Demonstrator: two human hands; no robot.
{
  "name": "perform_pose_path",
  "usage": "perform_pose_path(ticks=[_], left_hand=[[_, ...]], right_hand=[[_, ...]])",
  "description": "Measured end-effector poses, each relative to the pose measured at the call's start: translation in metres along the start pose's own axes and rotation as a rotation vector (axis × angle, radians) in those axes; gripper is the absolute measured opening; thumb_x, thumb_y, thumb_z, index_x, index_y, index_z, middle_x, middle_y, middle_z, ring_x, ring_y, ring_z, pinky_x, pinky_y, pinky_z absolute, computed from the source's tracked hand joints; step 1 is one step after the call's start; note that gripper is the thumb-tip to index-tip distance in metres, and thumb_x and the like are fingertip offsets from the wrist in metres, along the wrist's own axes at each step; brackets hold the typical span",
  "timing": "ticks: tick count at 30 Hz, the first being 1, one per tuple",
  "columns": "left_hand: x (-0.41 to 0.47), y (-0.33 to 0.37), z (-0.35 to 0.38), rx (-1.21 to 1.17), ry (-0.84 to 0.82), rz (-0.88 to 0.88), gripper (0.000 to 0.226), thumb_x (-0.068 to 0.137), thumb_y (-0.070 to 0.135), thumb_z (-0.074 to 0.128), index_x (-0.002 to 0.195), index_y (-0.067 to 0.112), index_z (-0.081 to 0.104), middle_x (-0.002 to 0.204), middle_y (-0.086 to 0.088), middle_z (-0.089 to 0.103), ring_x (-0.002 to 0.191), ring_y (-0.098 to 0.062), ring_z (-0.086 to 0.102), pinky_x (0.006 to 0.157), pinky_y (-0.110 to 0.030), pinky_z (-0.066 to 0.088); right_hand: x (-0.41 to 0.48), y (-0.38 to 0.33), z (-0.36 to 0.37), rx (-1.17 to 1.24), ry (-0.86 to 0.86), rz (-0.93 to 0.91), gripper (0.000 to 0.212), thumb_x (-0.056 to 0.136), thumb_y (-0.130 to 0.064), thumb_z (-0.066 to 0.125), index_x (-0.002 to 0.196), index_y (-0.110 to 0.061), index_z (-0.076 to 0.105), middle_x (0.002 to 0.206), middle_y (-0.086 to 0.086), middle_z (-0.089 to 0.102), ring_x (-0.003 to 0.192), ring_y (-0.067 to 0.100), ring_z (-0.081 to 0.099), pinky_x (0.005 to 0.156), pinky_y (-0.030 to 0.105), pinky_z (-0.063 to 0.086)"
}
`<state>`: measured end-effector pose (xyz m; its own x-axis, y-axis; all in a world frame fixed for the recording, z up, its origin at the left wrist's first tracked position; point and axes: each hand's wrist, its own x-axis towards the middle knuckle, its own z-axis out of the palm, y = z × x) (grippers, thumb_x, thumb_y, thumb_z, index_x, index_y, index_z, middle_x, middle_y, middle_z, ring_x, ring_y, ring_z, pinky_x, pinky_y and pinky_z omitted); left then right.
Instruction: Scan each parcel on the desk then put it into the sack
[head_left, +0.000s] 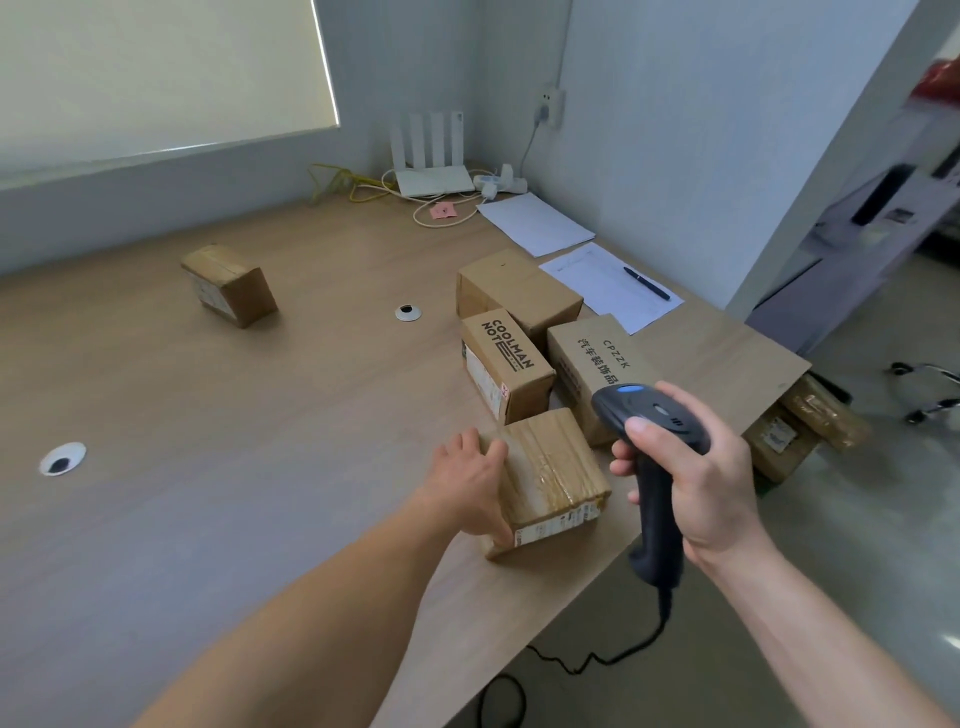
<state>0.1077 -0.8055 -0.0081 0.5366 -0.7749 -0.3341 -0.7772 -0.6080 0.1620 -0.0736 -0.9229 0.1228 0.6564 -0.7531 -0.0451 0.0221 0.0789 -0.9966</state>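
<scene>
Desk (260, 415), left grip (470, 486) touching taped parcel (550, 478)

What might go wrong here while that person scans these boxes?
The taped box under the left hand sits near the desk edge, so a nudge might tip it off. The scanner cord dangles to the floor and could snag. The far box may get overlooked.

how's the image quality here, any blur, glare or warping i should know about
Head view: wide-angle warping bends the desk edges and wall lines; the right doorway area is smeared with motion blur; the left hand on the taped parcel and the right hand holding the scanner are fairly sharp; soft glare on the parcel's tape; lighting even, shadows faint.
</scene>
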Motion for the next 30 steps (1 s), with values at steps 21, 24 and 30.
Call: perform_pose_path(ticks=[21, 24, 30], left_hand=[[-0.306, -0.269, 0.023, -0.645, -0.221, -0.526, 0.100, 0.071, 0.041, 0.088, 0.152, 0.024, 0.031, 0.144, -0.003, 0.040, 0.128, -0.025, 0.044, 0.107, -0.036, 0.043], [-0.343, -0.296, 0.022, -0.864, -0.210, -0.602, 0.058, 0.086, 0.022, 0.075, 0.139, 0.013, 0.052, 0.123, -0.001, 0.056, 0.103, -0.014, 0.052, 0.076, -0.015, 0.047], [-0.370, -0.320, 0.033, -0.830, 0.179, -0.681, 0.081, 0.073, 0.023, 0.079, 0.146, 0.022, 0.044, 0.131, -0.007, 0.061, 0.112, -0.023, 0.059, 0.094, -0.032, 0.050]], right_hand=[[-0.154, 0.005, 0.245, -0.003, -0.410, -0.006, 0.058, 0.072, -0.026, 0.075, 0.128, -0.023, 0.060, 0.075, 0.015, 0.070, 0.065, 0.027, 0.066, 0.049, 0.034, 0.045], [-0.173, 0.010, 0.269, -0.002, -0.449, -0.001, 0.060, 0.071, -0.027, 0.074, 0.129, -0.024, 0.058, 0.075, 0.016, 0.070, 0.065, 0.029, 0.066, 0.051, 0.035, 0.045], [-0.199, 0.013, 0.298, -0.019, -0.501, 0.015, 0.050, 0.071, -0.027, 0.075, 0.119, -0.032, 0.060, 0.077, 0.016, 0.071, 0.067, 0.030, 0.067, 0.051, 0.036, 0.045]])
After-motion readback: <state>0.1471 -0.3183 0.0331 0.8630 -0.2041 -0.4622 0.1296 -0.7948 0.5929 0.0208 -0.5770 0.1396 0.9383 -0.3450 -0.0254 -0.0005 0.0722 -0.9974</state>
